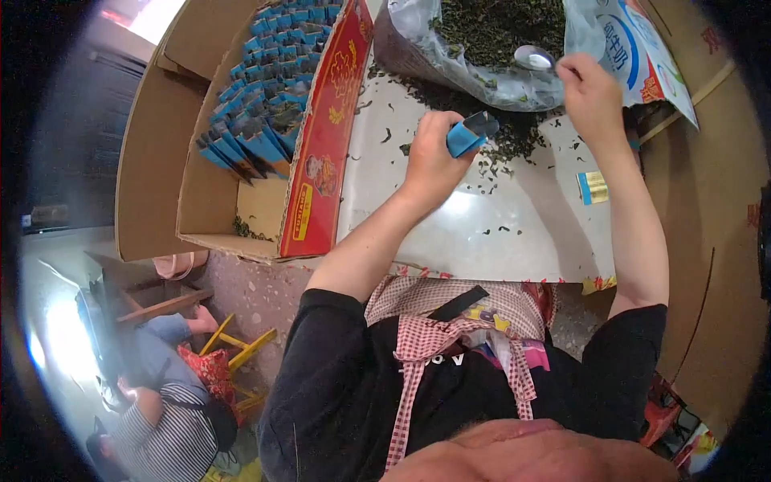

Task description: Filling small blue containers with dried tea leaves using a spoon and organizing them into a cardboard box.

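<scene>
My left hand [435,147] is closed round a small blue foil pouch [467,140], whose mouth is open and tilts up to the right. My right hand [591,96] grips the handle of a metal spoon [534,58]. The spoon's bowl is over the near edge of a clear plastic bag [512,93] filled with dark green dried leaves [500,30], which look like tea. Loose leaves [512,141] lie scattered on the white tabletop [458,241] below the bag and around my left hand.
At left, a cardboard box with a red side [325,126] holds many upright blue pouches [259,138] and some loose leaves. A small blue and gold packet [593,188] lies by my right forearm. Large cardboard [711,199] borders the right. Another person [168,422] sits at lower left near a yellow stool [241,352].
</scene>
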`<action>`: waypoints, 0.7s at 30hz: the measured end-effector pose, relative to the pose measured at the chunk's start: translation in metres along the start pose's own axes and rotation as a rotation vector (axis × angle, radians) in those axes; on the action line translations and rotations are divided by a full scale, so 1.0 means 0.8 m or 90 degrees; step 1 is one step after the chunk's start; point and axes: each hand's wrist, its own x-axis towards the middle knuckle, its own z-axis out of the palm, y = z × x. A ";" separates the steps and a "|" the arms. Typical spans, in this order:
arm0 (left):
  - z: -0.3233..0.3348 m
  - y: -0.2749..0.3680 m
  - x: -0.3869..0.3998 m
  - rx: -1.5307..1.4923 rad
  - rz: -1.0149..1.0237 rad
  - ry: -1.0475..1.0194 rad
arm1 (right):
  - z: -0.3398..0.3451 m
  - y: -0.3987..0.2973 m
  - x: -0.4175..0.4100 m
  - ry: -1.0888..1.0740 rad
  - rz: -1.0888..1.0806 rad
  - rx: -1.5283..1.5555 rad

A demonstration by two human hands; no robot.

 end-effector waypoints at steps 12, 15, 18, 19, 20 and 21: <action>0.001 -0.006 0.003 -0.030 0.008 0.020 | 0.099 -0.007 0.046 -0.065 0.326 0.274; 0.000 -0.008 0.004 -0.038 0.017 0.020 | 0.112 0.001 0.052 -0.015 0.339 0.315; -0.001 -0.008 0.005 -0.041 0.013 0.019 | 0.117 0.009 0.053 0.002 0.338 0.353; -0.001 -0.009 0.004 -0.039 0.012 0.020 | 0.116 0.009 0.052 0.001 0.338 0.354; 0.000 -0.010 0.004 -0.042 0.004 0.018 | 0.114 0.010 0.050 0.006 0.342 0.379; 0.000 -0.011 0.004 -0.047 -0.003 0.016 | 0.110 0.010 0.049 0.012 0.347 0.403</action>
